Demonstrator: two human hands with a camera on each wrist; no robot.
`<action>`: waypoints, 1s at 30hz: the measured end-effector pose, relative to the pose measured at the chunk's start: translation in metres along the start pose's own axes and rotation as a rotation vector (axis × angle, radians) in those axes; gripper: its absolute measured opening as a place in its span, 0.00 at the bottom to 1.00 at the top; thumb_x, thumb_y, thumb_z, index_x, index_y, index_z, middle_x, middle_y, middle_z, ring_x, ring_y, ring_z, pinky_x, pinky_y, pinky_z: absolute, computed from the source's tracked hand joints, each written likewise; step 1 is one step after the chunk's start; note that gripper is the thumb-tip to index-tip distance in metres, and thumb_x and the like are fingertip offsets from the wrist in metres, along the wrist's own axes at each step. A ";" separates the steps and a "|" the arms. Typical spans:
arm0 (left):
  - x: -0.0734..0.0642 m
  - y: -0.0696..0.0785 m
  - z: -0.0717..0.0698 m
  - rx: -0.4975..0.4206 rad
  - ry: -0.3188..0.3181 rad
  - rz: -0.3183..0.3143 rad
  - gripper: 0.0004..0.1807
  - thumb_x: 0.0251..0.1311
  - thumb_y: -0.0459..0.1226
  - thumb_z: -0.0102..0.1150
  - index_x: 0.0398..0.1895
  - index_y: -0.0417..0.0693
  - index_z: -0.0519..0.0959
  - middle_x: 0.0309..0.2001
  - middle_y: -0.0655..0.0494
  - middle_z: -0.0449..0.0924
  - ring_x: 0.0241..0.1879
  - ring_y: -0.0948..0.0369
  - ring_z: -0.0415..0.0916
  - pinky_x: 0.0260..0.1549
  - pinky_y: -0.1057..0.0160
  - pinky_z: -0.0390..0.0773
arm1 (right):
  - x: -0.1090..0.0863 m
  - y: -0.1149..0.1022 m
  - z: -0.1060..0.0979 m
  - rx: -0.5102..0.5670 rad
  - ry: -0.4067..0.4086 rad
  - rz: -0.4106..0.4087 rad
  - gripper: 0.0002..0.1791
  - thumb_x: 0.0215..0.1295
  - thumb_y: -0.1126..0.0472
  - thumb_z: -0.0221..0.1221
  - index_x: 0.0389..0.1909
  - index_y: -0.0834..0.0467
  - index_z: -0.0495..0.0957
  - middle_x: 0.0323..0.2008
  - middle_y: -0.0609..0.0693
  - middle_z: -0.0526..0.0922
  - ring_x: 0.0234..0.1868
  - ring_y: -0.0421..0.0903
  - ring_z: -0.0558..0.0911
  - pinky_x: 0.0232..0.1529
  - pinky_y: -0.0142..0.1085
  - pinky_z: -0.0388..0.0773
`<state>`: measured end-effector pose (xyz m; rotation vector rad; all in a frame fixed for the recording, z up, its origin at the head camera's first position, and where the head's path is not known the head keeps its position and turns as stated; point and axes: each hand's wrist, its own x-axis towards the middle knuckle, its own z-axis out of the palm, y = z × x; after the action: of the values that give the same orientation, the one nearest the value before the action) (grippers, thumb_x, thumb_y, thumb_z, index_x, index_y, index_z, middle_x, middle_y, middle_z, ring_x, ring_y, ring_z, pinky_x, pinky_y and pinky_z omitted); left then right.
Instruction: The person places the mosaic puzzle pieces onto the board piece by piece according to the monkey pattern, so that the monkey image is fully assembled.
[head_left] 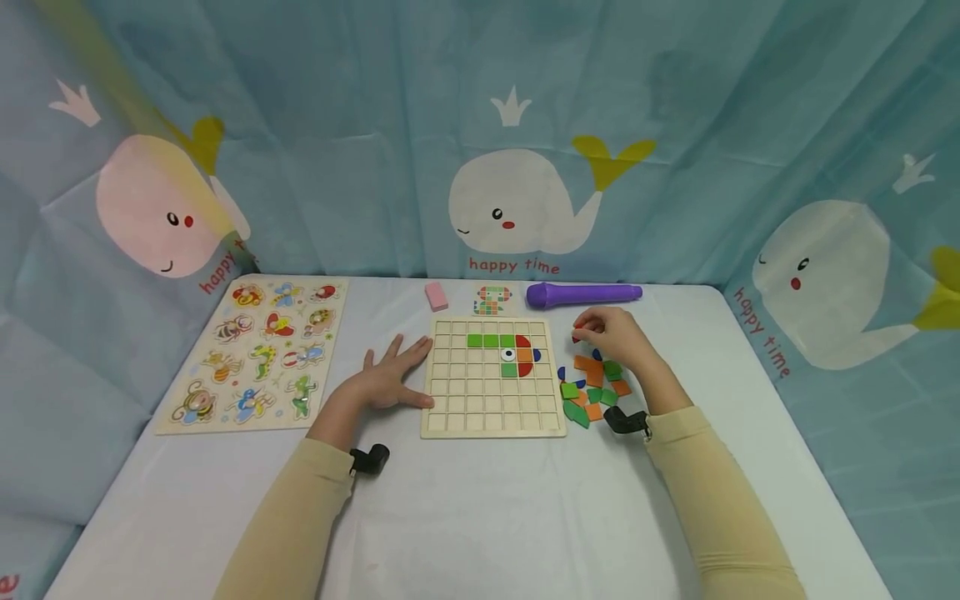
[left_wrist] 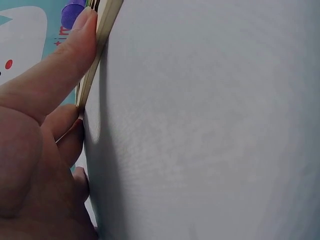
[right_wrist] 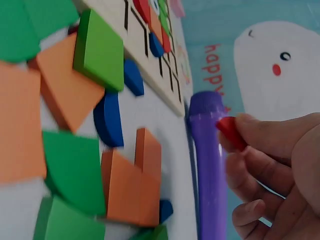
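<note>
A wooden grid board (head_left: 491, 423) lies on the white table. On its upper right cells sit green squares (head_left: 491, 341), red curved pieces (head_left: 523, 369), a round eye piece (head_left: 508, 355), an orange square and a blue half-round piece (head_left: 536, 355). My left hand (head_left: 385, 380) is spread at the board's left edge, thumb and fingertips touching it. Thumb and fingers of my right hand (head_left: 617, 336) pinch a small red block (right_wrist: 231, 133) above the table, right of the board. Below that hand is a heap of loose green, orange and blue blocks (head_left: 592, 372).
A purple toy microphone (head_left: 585, 294) lies behind the board, beside a small pattern card (head_left: 492, 300) and a pink block (head_left: 436, 297). At the left is a wooden insect puzzle (head_left: 251, 350). A blue whale-print curtain (head_left: 360, 192) surrounds the table's back and sides.
</note>
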<state>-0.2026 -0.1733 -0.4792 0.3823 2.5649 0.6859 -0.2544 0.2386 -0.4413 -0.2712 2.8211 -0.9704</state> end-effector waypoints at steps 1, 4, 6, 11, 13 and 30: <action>0.000 0.000 0.000 -0.001 0.001 -0.001 0.64 0.50 0.59 0.73 0.83 0.58 0.42 0.83 0.59 0.36 0.81 0.46 0.20 0.70 0.30 0.20 | 0.000 -0.002 0.001 0.008 -0.005 0.004 0.10 0.71 0.55 0.63 0.45 0.58 0.83 0.39 0.55 0.86 0.38 0.52 0.81 0.41 0.41 0.81; -0.001 0.001 -0.001 -0.012 0.007 0.004 0.63 0.50 0.58 0.73 0.83 0.58 0.43 0.83 0.59 0.37 0.81 0.45 0.20 0.70 0.30 0.19 | 0.001 -0.009 0.005 0.031 -0.016 0.011 0.09 0.69 0.55 0.64 0.42 0.56 0.83 0.38 0.55 0.87 0.38 0.53 0.83 0.39 0.41 0.82; -0.002 0.001 -0.001 -0.011 0.010 0.002 0.64 0.50 0.59 0.73 0.83 0.58 0.43 0.83 0.59 0.37 0.81 0.45 0.21 0.70 0.30 0.20 | 0.002 -0.013 0.008 0.043 -0.021 0.002 0.09 0.69 0.54 0.65 0.41 0.56 0.82 0.38 0.55 0.87 0.39 0.54 0.84 0.39 0.41 0.82; -0.002 0.001 0.000 -0.003 0.009 0.000 0.64 0.49 0.59 0.73 0.83 0.57 0.43 0.83 0.58 0.37 0.81 0.44 0.21 0.70 0.29 0.20 | 0.007 -0.024 0.014 0.020 -0.017 -0.058 0.07 0.67 0.54 0.66 0.38 0.54 0.84 0.38 0.51 0.86 0.42 0.52 0.83 0.44 0.44 0.83; -0.003 0.001 0.000 -0.005 0.010 0.002 0.64 0.49 0.59 0.73 0.83 0.57 0.44 0.83 0.58 0.37 0.81 0.44 0.21 0.70 0.29 0.20 | 0.009 -0.028 0.016 0.010 -0.013 -0.078 0.07 0.66 0.54 0.67 0.38 0.53 0.84 0.39 0.50 0.86 0.42 0.51 0.82 0.44 0.44 0.81; -0.002 -0.002 0.000 -0.018 0.016 0.020 0.64 0.49 0.59 0.73 0.83 0.56 0.44 0.83 0.57 0.38 0.81 0.44 0.21 0.69 0.29 0.20 | 0.026 -0.053 0.039 0.094 -0.030 -0.103 0.08 0.66 0.55 0.68 0.40 0.55 0.86 0.38 0.50 0.88 0.41 0.49 0.84 0.47 0.46 0.82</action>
<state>-0.2009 -0.1755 -0.4794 0.3984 2.5708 0.7220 -0.2653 0.1682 -0.4409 -0.4189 2.7490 -1.1060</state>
